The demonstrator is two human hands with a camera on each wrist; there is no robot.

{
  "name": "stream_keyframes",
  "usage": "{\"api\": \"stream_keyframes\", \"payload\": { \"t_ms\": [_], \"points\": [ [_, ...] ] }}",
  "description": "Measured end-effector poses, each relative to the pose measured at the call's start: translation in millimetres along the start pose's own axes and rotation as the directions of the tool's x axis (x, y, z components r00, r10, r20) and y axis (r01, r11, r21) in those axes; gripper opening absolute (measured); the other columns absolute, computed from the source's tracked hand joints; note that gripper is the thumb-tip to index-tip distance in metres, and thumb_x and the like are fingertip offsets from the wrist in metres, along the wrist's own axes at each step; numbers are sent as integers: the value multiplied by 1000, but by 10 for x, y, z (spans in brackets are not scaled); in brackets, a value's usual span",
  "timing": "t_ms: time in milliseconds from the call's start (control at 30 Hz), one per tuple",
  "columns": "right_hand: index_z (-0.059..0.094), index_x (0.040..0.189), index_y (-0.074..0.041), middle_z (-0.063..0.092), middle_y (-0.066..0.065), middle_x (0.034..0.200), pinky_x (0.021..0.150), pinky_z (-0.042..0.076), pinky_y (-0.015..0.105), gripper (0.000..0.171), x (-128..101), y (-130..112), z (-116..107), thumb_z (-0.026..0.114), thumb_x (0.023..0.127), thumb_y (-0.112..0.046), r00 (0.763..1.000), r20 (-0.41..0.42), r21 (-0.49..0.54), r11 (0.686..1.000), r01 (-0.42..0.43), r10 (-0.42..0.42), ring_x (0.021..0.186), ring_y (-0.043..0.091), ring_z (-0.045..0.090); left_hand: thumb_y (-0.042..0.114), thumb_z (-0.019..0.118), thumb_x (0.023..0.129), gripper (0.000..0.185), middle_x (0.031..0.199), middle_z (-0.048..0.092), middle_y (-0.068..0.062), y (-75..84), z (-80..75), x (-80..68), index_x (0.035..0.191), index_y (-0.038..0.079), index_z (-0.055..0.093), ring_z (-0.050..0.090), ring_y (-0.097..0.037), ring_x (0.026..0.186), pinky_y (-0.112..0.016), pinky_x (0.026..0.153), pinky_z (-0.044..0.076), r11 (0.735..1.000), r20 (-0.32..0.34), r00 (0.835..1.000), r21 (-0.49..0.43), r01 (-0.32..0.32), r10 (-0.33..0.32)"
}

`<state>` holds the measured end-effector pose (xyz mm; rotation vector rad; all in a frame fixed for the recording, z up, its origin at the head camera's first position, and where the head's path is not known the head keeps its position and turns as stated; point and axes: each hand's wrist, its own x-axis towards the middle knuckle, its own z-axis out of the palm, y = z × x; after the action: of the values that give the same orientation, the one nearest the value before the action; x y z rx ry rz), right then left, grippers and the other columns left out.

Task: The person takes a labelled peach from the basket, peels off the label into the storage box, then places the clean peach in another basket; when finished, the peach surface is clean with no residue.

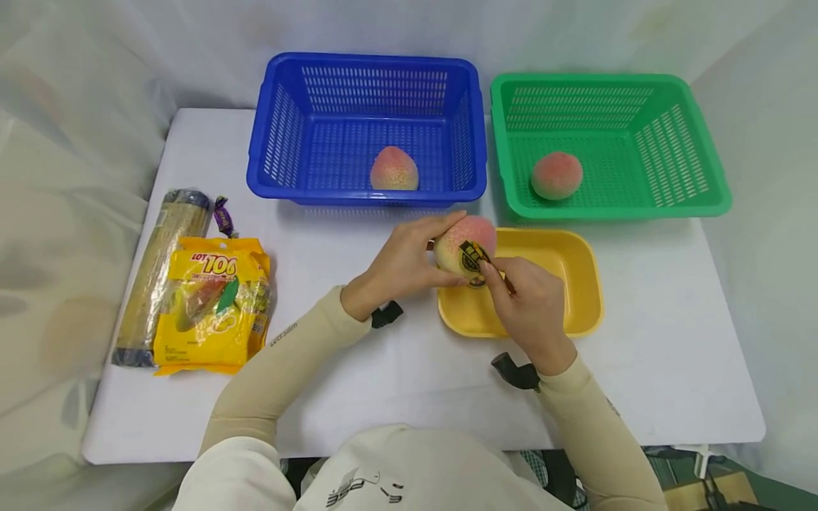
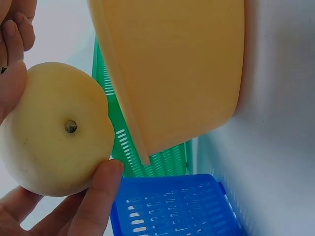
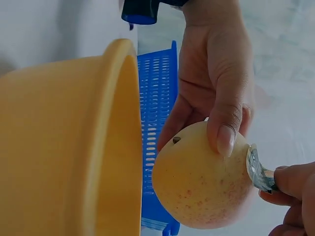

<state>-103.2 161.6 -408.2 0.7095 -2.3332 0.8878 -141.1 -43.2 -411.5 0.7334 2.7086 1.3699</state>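
Observation:
A peach (image 1: 461, 245) is held above the left end of the yellow tray (image 1: 578, 291). My left hand (image 1: 409, 261) grips it from the left, thumb on top. My right hand (image 1: 525, 297) pinches the edge of a black and yellow sticker (image 1: 475, 257) on the peach's near side. In the right wrist view the sticker (image 3: 257, 172) stands partly lifted off the peach (image 3: 197, 189), pinched by my fingers (image 3: 290, 189). The left wrist view shows the peach's pale underside (image 2: 54, 130) and stem pit, with my thumb (image 2: 98, 196) against it.
Behind the tray stand a blue basket (image 1: 367, 195) holding one peach (image 1: 394, 169) and a green basket (image 1: 613, 210) holding another peach (image 1: 557, 174). At the table's left lie a yellow snack bag (image 1: 214, 305), a long wrapped pack (image 1: 160, 270) and a purple candy (image 1: 223, 216).

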Motion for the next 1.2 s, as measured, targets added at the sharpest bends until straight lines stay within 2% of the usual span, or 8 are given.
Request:
{"api": "stream_keyframes", "payload": {
  "t_ms": [233,400,567,800,933,1033,1100,1200],
  "points": [
    [68,79,0,46,6,53,42,30,27,34,-23,-23,-11,60,95,-29,991,-114,4,997,72,-71,46,16,37,33,89,66,92,142,52,-5,-37,-40,-9,144,12,45,58,-16,116,-21,88,52,997,-21,997,-8,80,-81],
    [68,76,1,41,6,53,48,23,23,40,7,15,-49,60,95,-33,989,-143,126,992,-3,22,48,14,32,32,89,67,91,141,53,-7,-59,-58,-3,144,10,45,58,-17,117,-20,88,53,996,-16,997,-55,75,-76],
    [67,77,3,40,8,54,51,21,21,37,20,124,-123,63,93,-30,990,-101,178,981,-80,99,52,13,30,32,89,66,92,141,52,-8,-79,-66,-7,144,10,45,58,-18,118,-19,88,53,992,-14,995,-84,99,-101],
    [69,75,3,42,7,52,51,21,17,10,25,377,-274,74,79,-4,984,-78,87,984,-155,162,51,10,30,30,89,65,92,141,53,-8,-87,-72,-21,144,11,45,58,-18,119,-18,88,53,989,-21,993,-100,111,-114],
    [68,75,1,42,5,52,48,24,18,14,14,528,-386,73,83,-9,970,73,-19,973,-231,232,50,10,32,30,89,65,92,142,52,-7,-92,-87,-39,144,11,45,57,-17,119,-19,88,53,987,-23,992,-110,118,-121],
    [68,77,-2,44,2,52,46,26,21,19,30,605,-450,69,89,-18,905,290,-110,950,-292,312,48,13,35,30,90,65,92,142,52,-6,-101,-98,-52,144,11,45,57,-16,119,-19,87,53,987,-28,992,-111,117,-121],
    [68,78,-6,45,1,54,46,27,24,22,56,641,-478,65,91,-23,823,447,-155,937,-314,350,49,14,36,30,90,65,92,142,52,-7,-111,-97,-58,143,11,46,57,-17,119,-19,87,53,987,-30,992,-108,115,-119],
    [68,80,-9,48,-1,58,48,29,25,24,104,686,-503,61,94,-26,678,636,-187,926,-328,369,52,14,38,29,90,65,91,141,53,-7,-127,-82,-66,142,9,47,58,-17,118,-19,86,54,988,-31,993,-109,107,-111]
  ]
}}
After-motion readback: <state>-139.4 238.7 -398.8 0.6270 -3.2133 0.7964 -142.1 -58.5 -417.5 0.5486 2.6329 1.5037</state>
